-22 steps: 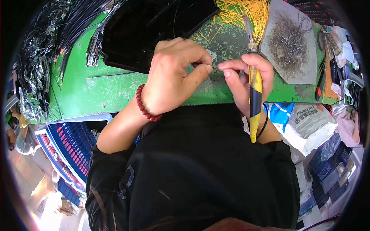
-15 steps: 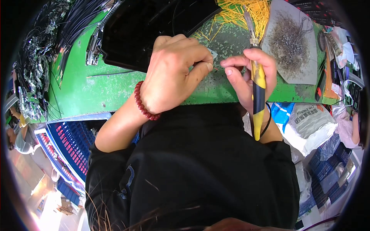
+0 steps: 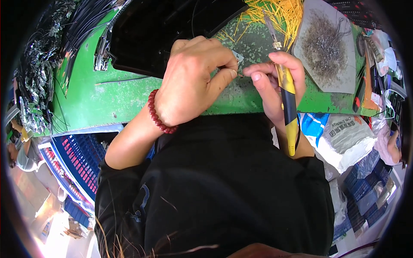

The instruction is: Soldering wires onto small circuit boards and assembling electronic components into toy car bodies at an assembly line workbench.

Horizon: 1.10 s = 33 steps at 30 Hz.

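Note:
Over the green bench, my left hand (image 3: pixel 193 79), a dark red bead bracelet (image 3: pixel 155 114) at its wrist, has thumb and index finger pinched together. A tiny tip shows at that pinch, but what it belongs to is hidden. My right hand (image 3: pixel 272 96) holds a soldering iron (image 3: pixel 290 103) with a yellow and black handle against the palm, its metal end pointing away from me. The right thumb and index fingertips sit close to the left pinch; whether they touch the tiny tip I cannot tell. Beneath the left hand lies a large glossy black panel (image 3: pixel 146 34).
Yellow wires (image 3: pixel 292 17) are heaped at the back. To their right, a grey sheet (image 3: pixel 344 79) carries dark crumbs. Bundled black wires (image 3: pixel 88 26) and shiny strips (image 3: pixel 41 69) crowd the left side. A blue basket (image 3: pixel 79 157) and a white sack (image 3: pixel 344 142) stand below the bench edge.
The soldering iron has tilted slightly, its metal end shifting left. My right fingertips have come a little nearer to the left pinch. The left hand is nearly still.

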Available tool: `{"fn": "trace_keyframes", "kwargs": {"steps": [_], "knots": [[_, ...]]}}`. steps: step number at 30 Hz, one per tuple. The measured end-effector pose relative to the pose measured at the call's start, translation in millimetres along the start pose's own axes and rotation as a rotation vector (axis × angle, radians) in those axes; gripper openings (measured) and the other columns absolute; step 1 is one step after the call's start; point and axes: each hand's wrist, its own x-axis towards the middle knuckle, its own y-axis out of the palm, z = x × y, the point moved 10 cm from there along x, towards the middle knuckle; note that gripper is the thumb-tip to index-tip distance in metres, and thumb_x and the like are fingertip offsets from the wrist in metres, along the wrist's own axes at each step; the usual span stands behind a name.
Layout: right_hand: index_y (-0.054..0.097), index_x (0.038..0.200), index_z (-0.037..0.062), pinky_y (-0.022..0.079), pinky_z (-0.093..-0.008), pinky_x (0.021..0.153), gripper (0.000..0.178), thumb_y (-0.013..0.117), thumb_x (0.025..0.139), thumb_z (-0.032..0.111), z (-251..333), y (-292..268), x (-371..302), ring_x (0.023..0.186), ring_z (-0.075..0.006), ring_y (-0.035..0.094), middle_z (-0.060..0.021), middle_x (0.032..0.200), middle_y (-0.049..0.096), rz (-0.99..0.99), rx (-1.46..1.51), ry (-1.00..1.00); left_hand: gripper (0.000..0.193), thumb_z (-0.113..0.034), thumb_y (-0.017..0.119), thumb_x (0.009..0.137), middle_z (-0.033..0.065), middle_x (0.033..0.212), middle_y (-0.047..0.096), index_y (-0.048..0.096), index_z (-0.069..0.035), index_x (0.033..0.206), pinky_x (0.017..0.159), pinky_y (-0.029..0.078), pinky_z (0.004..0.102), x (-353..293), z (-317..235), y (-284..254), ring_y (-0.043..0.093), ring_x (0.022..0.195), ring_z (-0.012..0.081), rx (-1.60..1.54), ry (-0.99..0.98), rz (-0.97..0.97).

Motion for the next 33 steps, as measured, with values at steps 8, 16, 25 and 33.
{"fn": "trace_keyframes", "kwargs": {"steps": [8,16,25,33], "knots": [[0.051,0.127,0.0011,0.038,-0.0205,0.055,0.043,0.053,0.098,0.033,-5.9,-26.2,-5.0,0.056,-0.0062,0.047,-0.0065,0.069,0.066,-0.027,-0.174,0.177,0.006,-0.007,0.069,0.073,0.0050,0.083,0.063,0.064,-0.006,0.076,0.074,0.040,0.0361,2.4,3.0,14.1,0.060,0.080,0.0246,0.228,0.027,-0.006],[0.066,0.113,-0.0041,0.042,-0.0214,0.061,0.051,0.056,0.093,0.042,-8.5,-59.6,-24.5,0.069,-0.0076,0.054,-0.0057,0.086,0.063,-0.173,-0.179,0.156,0.006,-0.007,0.068,0.074,0.0057,0.079,0.062,0.063,-0.005,0.073,0.072,0.041,0.0370,8.3,7.7,27.2,0.060,0.076,0.0263,0.299,0.028,0.059],[0.055,0.096,0.0012,0.035,-0.0213,0.057,0.023,0.070,0.083,0.013,-8.0,-57.6,-37.0,0.063,-0.0047,0.044,-0.0007,0.078,0.055,-0.131,-0.112,0.077,0.006,-0.005,0.067,0.074,0.0069,0.075,0.060,0.062,-0.004,0.072,0.068,0.041,0.0366,13.8,4.5,31.9,0.059,0.071,0.0274,0.351,0.057,0.072],[0.056,0.093,0.0016,0.036,-0.0223,0.055,0.022,0.071,0.082,0.013,-3.4,-53.7,-33.2,0.062,-0.0060,0.045,-0.0027,0.076,0.056,-0.085,-0.204,0.047,0.007,-0.006,0.066,0.075,0.0075,0.074,0.060,0.060,-0.005,0.072,0.069,0.041,0.0374,13.6,5.7,33.3,0.059,0.070,0.0285,0.382,0.037,0.067]]}}
